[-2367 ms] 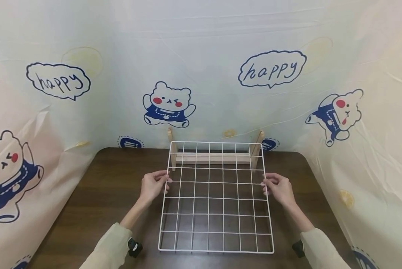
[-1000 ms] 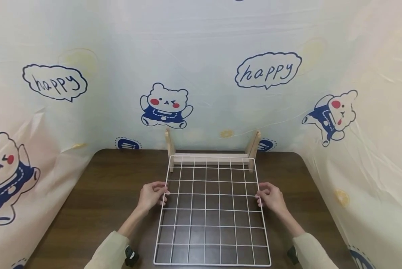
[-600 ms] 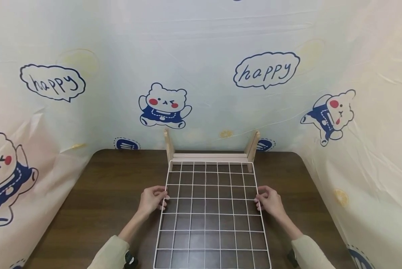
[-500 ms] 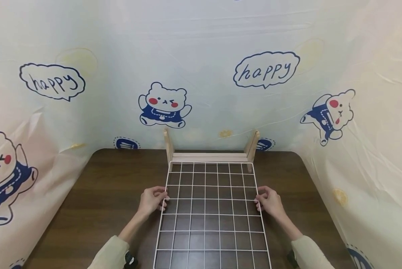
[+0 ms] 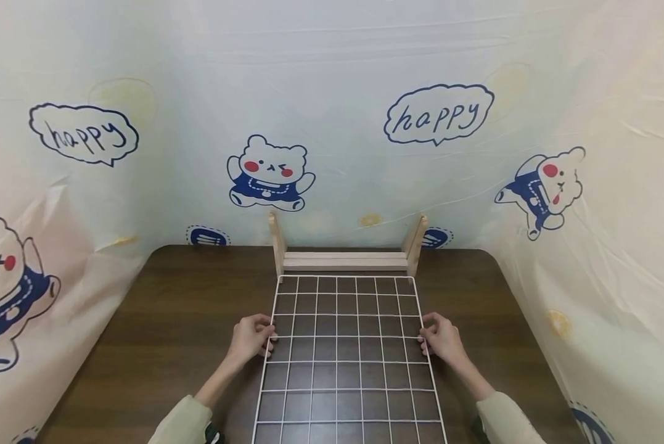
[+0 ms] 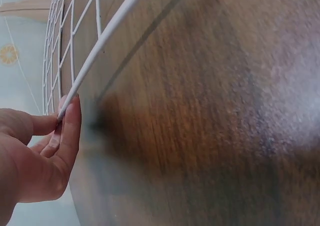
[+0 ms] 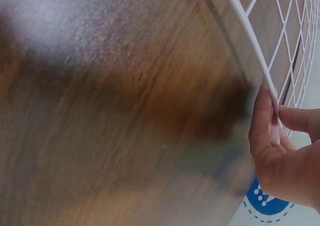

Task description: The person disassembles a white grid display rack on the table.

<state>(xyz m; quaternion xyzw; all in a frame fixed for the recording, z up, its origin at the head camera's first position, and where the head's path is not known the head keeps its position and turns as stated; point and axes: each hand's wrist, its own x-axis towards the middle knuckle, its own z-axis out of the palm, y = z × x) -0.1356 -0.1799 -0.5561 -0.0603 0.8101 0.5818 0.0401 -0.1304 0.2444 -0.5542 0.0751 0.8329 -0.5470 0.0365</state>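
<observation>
A white wire grid panel lies nearly flat in the middle of the head view, its near edge cut off by the frame. My left hand pinches its left rim between thumb and fingers. On the opposite rim, my right hand grips in the same way, at about the same height. Both wrist views show the rim wire held above the table, with its shadow below. Just beyond the panel's far edge stands a pale wooden stand with two upright side pieces joined by a crossbar.
The dark brown wooden table has rounded far corners. A pale cloth printed with cartoon bears and "happy" bubbles hangs behind it and on both sides. The stand sits at the table's far edge.
Both hands have drawn the grid panel toward me and lower. Its far edge, earlier overlapping the stand, now lies just in front of the crossbar. Both grips stay the same.
</observation>
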